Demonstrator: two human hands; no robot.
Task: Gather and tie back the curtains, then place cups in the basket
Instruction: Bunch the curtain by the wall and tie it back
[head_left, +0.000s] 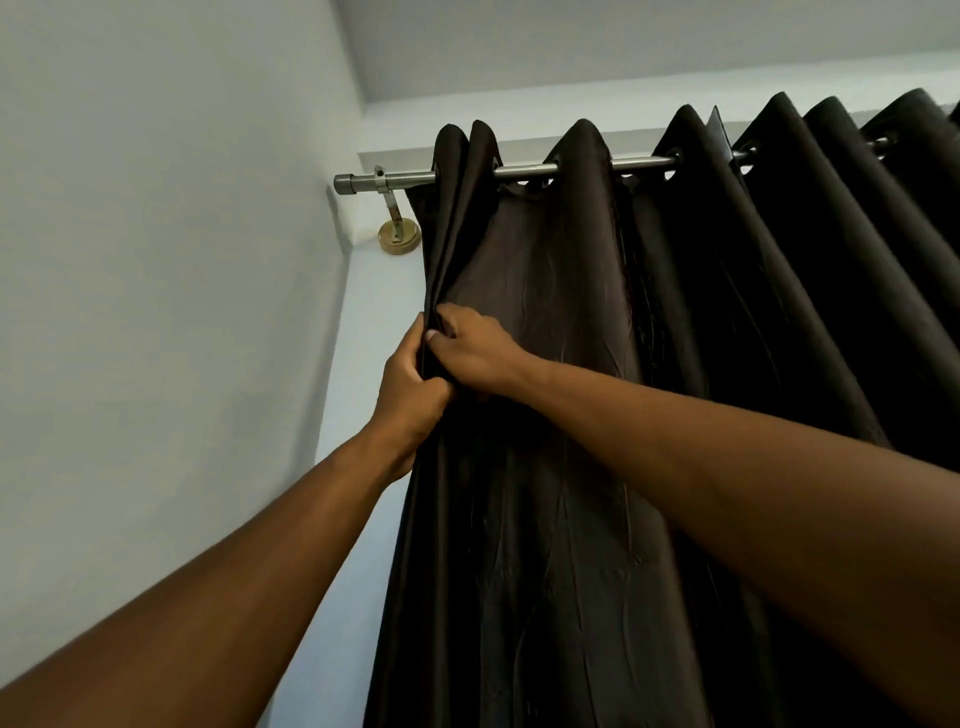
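At the left edge of the dark brown eyelet curtain (571, 364), which hangs from a metal rod (524, 170), both arms reach up and forward. Left hand (410, 400) curls round the bunched edge; right hand (470, 348) pinches fabric just above, touching it.

Dim, soft even light; curtain (597, 312) folds nearly black; wide-angle bending at edges.
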